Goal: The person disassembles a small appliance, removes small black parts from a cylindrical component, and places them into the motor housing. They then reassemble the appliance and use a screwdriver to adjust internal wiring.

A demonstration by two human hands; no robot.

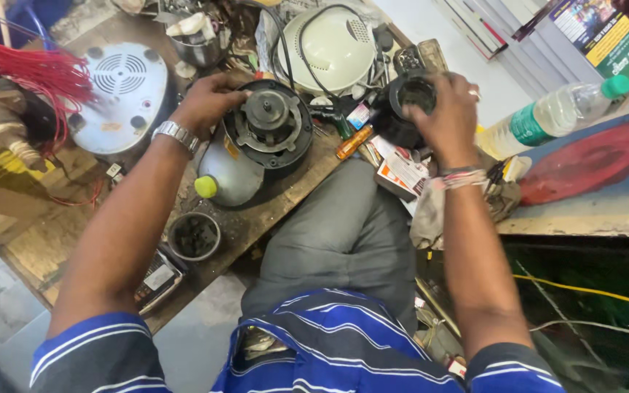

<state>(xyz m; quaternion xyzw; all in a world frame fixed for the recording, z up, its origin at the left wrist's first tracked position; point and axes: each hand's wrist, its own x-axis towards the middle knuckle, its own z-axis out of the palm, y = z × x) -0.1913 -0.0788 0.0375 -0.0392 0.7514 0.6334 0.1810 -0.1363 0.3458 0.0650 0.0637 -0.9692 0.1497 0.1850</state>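
Head view, looking down at a cluttered wooden workbench (285,196). My left hand (209,102) is wrapped over the far-left rim of an opened appliance motor (269,124), fingers curled and closed on its round black housing, steadying it where it sits on the bench edge just in front of my knee; a metal watch sits on that wrist. The motor's central coupling and metal face are exposed and point up toward the camera, so I judge the outer cover is already off. My right hand (449,113) is closed around a separate black cup-shaped part (405,109), held above the bench to the right of the motor and clearly apart from it; the part's open mouth faces up, and I cannot tell what is inside it. The two pieces are not mated, so by my reading the disassembly side is done and whatever joins them is still open. Around the work: a pale grey housing with a yellow knob (207,186) lies against the motor's near-left side, a perforated round base plate (116,94) lies farther left, a cream domed cover (329,47) sits behind, a small round tin of dark bits (194,236) rests near the bench edge, and a plastic water bottle (555,116) lies to the right.
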